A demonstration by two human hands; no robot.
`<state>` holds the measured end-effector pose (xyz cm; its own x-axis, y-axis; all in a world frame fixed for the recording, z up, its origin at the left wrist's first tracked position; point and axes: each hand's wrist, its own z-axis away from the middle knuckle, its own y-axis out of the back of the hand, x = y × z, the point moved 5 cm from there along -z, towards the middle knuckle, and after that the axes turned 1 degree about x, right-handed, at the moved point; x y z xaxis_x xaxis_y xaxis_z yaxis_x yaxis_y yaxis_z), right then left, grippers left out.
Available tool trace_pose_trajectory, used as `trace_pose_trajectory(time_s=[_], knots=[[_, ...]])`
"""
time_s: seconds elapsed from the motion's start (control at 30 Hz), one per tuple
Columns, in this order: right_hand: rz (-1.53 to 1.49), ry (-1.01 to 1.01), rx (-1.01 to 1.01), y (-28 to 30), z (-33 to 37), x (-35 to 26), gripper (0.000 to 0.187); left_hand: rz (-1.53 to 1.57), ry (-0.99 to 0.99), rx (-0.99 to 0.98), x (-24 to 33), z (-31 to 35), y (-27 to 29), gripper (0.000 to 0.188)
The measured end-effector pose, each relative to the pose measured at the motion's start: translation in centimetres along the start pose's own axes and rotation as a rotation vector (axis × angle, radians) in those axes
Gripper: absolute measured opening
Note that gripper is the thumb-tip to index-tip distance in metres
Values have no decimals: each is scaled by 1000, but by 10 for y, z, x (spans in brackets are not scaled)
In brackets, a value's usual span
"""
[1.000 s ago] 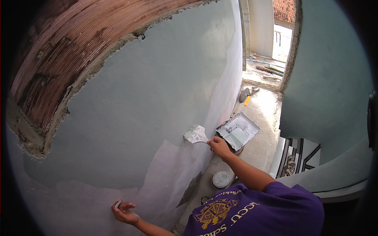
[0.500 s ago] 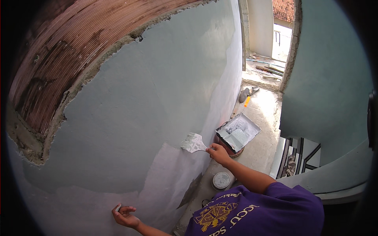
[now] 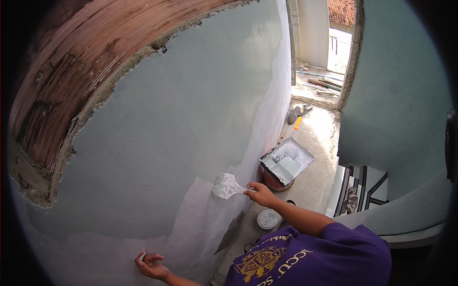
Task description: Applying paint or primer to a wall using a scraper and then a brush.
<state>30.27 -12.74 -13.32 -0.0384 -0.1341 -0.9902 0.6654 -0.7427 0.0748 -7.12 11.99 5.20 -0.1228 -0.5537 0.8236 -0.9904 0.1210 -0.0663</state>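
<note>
My right hand is closed round the handle of a wide, paint-smeared paintbrush. Its bristles lie against the wall, close to the border between the grey-green coat and a pale lilac-white area. My left hand is near the lower part of that wall with its fingers loosely curled. A small pale thing shows at its fingers, too small to name. Beyond the brush, a paint tray with wet whitish paint rests on top of a reddish bucket.
A round lidded can stands on the floor below my right forearm. Farther off lie an orange-handled tool and dark grey footwear. Rough broken plaster borders ribbed brick at upper left. Striped stairs drop away at right.
My right hand has brought the brush a little down and to the left along the wall. The left hand stays nearly where it was. The view has shifted slightly.
</note>
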Motion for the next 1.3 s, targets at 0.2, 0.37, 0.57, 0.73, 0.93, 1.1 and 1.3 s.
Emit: trace_pose_trajectory(time_s=[0.2, 0.37, 0.57, 0.73, 0.93, 1.1, 1.3], knots=[[-112, -23, 398, 49, -33, 21, 29, -11, 6, 0, 4, 1, -5, 45], [6, -53, 214, 15, -8, 6, 22, -22, 4, 28, 3, 1, 0, 43], [4, -43, 141, 11, -5, 11, 20, -55, 6, 1, 2, 1, 5, 47], [-61, -42, 469, 61, -37, 41, 33, -43, 12, 7, 6, 0, -8, 45], [9, -35, 271, 16, -2, 17, 19, -33, 37, 46, 6, 2, -3, 44], [-30, -49, 23, 1, 3, 14, 24, -32, 18, 27, 7, 1, -5, 44], [-67, 0, 448, 42, -25, 18, 21, -25, 36, 22, 6, 1, -4, 44]])
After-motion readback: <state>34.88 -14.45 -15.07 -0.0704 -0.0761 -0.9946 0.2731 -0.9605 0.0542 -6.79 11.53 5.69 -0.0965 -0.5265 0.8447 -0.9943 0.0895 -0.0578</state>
